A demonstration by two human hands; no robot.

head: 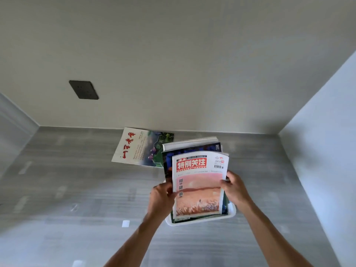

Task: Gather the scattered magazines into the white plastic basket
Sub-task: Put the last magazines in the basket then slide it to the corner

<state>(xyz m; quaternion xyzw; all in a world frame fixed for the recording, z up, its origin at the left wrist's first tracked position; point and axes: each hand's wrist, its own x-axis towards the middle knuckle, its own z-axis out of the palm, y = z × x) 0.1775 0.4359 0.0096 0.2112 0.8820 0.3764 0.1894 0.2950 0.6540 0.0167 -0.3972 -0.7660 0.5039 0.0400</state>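
Observation:
A stack of magazines stands in the white plastic basket (200,221), low at the centre right. The front one is a magazine with a red title and a pink-orange cover (198,187); a dark blue magazine (192,149) and a white-edged one rise behind it. My left hand (160,199) grips the stack's left edge. My right hand (234,188) grips its right edge, thumb on the front cover. Another magazine with red calligraphy and a green landscape (140,147) lies flat on the grey floor beyond the basket, by the wall.
The grey streaked floor (77,189) spreads to the left and front. A pale wall with a dark socket plate (83,89) stands behind, and a white wall (323,151) closes the right side. A small white square (125,223) lies on the floor near the basket.

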